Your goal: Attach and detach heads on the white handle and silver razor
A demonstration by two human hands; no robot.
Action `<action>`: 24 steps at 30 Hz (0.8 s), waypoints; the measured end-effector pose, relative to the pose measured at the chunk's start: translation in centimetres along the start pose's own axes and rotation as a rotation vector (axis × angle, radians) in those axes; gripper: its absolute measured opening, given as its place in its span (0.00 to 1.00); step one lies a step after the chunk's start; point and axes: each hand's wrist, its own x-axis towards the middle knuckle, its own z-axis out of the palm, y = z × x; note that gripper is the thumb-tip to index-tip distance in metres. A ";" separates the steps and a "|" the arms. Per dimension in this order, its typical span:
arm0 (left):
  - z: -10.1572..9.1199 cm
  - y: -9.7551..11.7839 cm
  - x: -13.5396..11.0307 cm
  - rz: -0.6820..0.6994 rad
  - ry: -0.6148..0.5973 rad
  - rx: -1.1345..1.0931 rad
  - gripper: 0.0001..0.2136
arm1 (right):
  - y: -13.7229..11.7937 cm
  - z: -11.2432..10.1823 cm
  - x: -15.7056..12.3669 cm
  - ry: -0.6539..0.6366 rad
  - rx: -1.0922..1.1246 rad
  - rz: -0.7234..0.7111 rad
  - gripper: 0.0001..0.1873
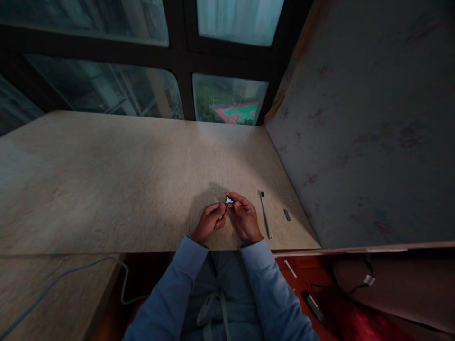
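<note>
My left hand (209,221) and my right hand (243,218) meet over the near edge of a pale stone-patterned table (117,184). Both pinch a small black and silver object (229,200) between the fingertips; it is too small to name. The left hand's fingers are curled beneath it, the right hand's fingers bend over its top. Blue sleeves cover both forearms.
A thin white stick with a dark tip (265,214) lies just right of my right hand. A small dark green piece (286,215) rests further right, near a grey wall panel (366,132). Windows stand behind the table. A grey cable (88,267) trails at lower left.
</note>
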 end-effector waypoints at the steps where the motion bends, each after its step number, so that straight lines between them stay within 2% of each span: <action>1: 0.0 -0.1 0.0 0.008 0.010 -0.005 0.21 | 0.0 0.1 0.0 -0.001 -0.008 0.004 0.19; 9: 0.1 0.3 0.3 0.083 0.136 -0.095 0.17 | 0.3 0.4 -0.2 -0.025 0.042 0.013 0.20; 18: 0.1 0.1 0.4 0.129 0.228 -0.164 0.15 | 2.2 0.1 -1.0 -0.029 -0.230 -0.100 0.19; 24: 1.1 -0.6 0.5 0.127 0.242 -0.260 0.16 | 1.6 0.2 -3.3 0.087 -0.443 -0.312 0.20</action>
